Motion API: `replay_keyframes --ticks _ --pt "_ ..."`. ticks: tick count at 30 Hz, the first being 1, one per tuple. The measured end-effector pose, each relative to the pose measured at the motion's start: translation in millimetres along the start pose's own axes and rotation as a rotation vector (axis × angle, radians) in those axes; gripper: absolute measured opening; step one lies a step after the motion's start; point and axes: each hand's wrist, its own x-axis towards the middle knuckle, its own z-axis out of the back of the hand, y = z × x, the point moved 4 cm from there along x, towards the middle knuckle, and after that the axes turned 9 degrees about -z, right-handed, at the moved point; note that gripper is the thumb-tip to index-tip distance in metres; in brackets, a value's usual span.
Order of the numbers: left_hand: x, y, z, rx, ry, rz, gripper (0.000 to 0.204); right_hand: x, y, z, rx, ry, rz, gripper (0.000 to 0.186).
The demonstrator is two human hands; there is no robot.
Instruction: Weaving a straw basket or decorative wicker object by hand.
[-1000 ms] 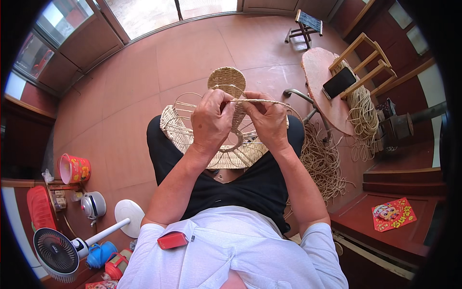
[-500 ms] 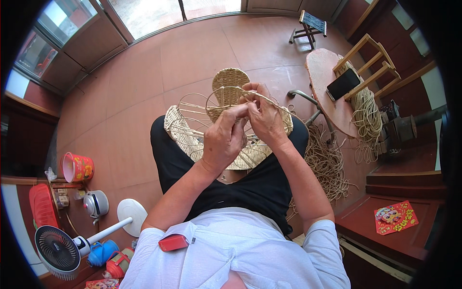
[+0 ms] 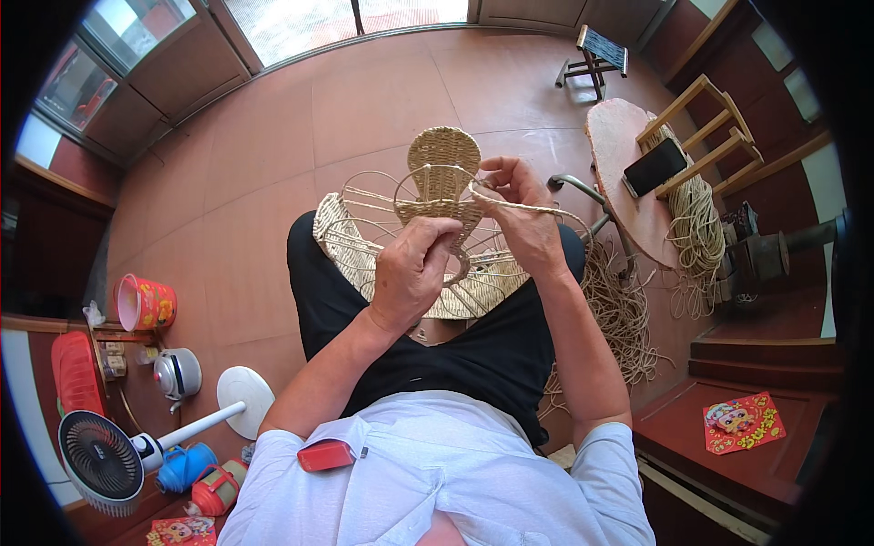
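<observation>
Across my lap lies a partly woven straw piece (image 3: 341, 241), with a curved woven band and bare wire loops. At its far side a rounded woven panel (image 3: 443, 153) stands out toward the floor. My left hand (image 3: 414, 273) is closed at the middle of the piece, thumb and fingers pressed on its woven inner part; the exact grip is hidden. My right hand (image 3: 523, 218) pinches a straw cord (image 3: 487, 194) beside the panel. From there the cord runs right over the hand and bends down toward my right knee.
On the right a heap of loose cord (image 3: 619, 309) lies below a pinkish slab table (image 3: 628, 182) bearing a wooden stool (image 3: 710, 136), a black phone (image 3: 655, 167) and a cord bundle (image 3: 696, 218). At left are a fan (image 3: 105, 464), a kettle (image 3: 177, 374) and a red bucket (image 3: 146, 303).
My hands, close together before, have moved apart. The right hand has shifted right with the cord, and the left has come slightly down and left.
</observation>
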Motion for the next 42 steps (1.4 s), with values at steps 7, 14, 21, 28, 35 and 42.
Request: replay_keyframes --ticks 7,14,21,28,35,42 --pt "26 -12 -27 0.114 -0.078 -0.268 0.032 -12 -17 13 0.565 0.019 -0.044 0.028" --pt "31 -20 -51 0.218 0.022 -0.410 0.044 -38 -15 58 0.903 0.034 -0.130 0.017" --pt "35 -4 -61 0.322 0.075 -0.427 0.020 -99 -95 333 0.916 -0.535 -0.227 0.023" --pt "33 -9 -48 0.170 0.176 -0.489 0.013 -373 -199 602 0.543 -1.384 -0.307 0.052" --pt "20 -16 -43 0.054 0.218 -0.527 0.020 -449 -263 574 0.382 -1.705 -0.539 0.034" --pt "16 -11 -17 -0.106 0.146 -0.362 0.018 -326 -222 516 -0.763 -1.284 -0.350 0.036"
